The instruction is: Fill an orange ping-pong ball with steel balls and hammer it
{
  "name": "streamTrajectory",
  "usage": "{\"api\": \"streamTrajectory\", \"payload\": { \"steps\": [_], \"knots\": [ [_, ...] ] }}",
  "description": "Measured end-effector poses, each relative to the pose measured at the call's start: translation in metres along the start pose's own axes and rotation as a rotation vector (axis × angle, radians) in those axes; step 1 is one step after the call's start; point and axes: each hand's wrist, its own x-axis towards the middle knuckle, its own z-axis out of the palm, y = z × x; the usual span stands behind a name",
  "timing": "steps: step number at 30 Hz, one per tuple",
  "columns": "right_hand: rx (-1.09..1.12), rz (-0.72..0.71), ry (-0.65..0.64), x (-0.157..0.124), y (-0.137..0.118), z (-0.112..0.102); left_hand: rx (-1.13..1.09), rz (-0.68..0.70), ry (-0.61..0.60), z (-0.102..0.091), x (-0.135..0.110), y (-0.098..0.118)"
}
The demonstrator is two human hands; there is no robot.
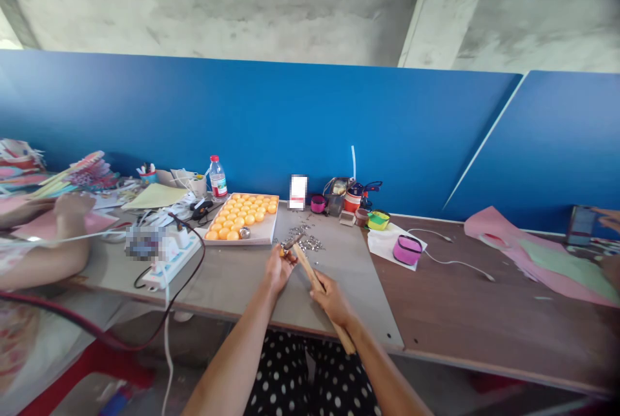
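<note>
My right hand [333, 298] is closed round the wooden handle of a hammer [310, 269], whose metal head points up to the left near my left hand. My left hand [279, 267] is pinched on a small orange ball [281, 251] held on the grey board [242, 274], right under the hammer head. A pile of small metal pieces [305, 239] lies just beyond both hands. A white tray of orange balls [242, 216] sits further back to the left.
A white power strip [169, 254] with dark cables lies left. Another person's arm [53, 241] rests at the far left. A water bottle [217, 178], small tins [352, 199], a pink pouch [407, 249] and pink paper [533, 254] sit along the blue partition.
</note>
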Motion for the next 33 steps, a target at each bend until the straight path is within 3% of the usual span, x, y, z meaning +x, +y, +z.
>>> {"api": "streamTrajectory", "payload": {
  "steps": [4,11,19,23,29,33],
  "knots": [
    [0.023,0.029,0.079,-0.0022,0.0,0.0009,0.022,0.022,-0.034,0.0002,-0.0019,-0.0007],
    [-0.002,0.018,0.1,-0.0043,0.0003,0.0044,0.069,0.057,-0.063,0.001,-0.0031,-0.0028],
    [-0.042,0.012,0.089,-0.0053,0.0016,0.0071,0.064,0.088,-0.038,0.001,-0.0028,-0.0035],
    [-0.015,0.023,0.166,-0.0064,0.0022,0.0074,0.044,0.085,-0.009,0.0011,-0.0003,-0.0056],
    [-0.097,0.018,0.094,-0.0059,0.0035,0.0101,0.027,0.053,0.02,0.0001,0.0034,-0.0093],
    [-0.067,0.022,0.18,-0.0081,0.0049,0.0099,0.014,0.048,0.033,0.0,0.0024,-0.0083]
  ]
}}
